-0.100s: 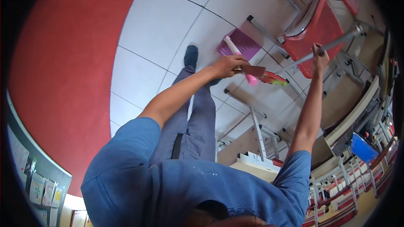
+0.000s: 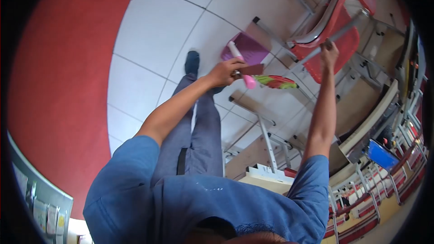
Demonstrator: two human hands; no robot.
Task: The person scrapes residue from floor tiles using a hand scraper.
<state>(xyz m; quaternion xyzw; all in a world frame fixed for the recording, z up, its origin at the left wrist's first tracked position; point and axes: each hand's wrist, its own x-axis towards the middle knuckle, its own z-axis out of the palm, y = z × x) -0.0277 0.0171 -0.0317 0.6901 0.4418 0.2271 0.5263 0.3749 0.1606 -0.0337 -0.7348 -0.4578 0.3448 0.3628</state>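
My left hand (image 2: pixel 224 73) is closed at the pink-and-white handle (image 2: pixel 236 53) of a purple dustpan (image 2: pixel 255 49), which is low over the tiled floor. A flat brown piece (image 2: pixel 252 69) juts out from the same hand; its kind is not clear. My right hand (image 2: pixel 329 53) is wrapped around the grey pole of a broom (image 2: pixel 312 55), which slants down toward my left. The red and green broom head (image 2: pixel 276 82) is at the pole's lower end, to the right of the dustpan handle.
A red chair (image 2: pixel 348 40) with metal legs stands ahead on the right, beyond the broom pole. Tables (image 2: pixel 271 176) with metal legs are close on my right side. A red surface (image 2: pixel 68 63) borders the white tiles (image 2: pixel 158 22) on the left. A blue item (image 2: pixel 382 157) lies farther right.
The view has shifted slightly, moving most things left. The broom head shows more of its green and sits farther left, and the pole has tilted a little. Both hands keep their grip.
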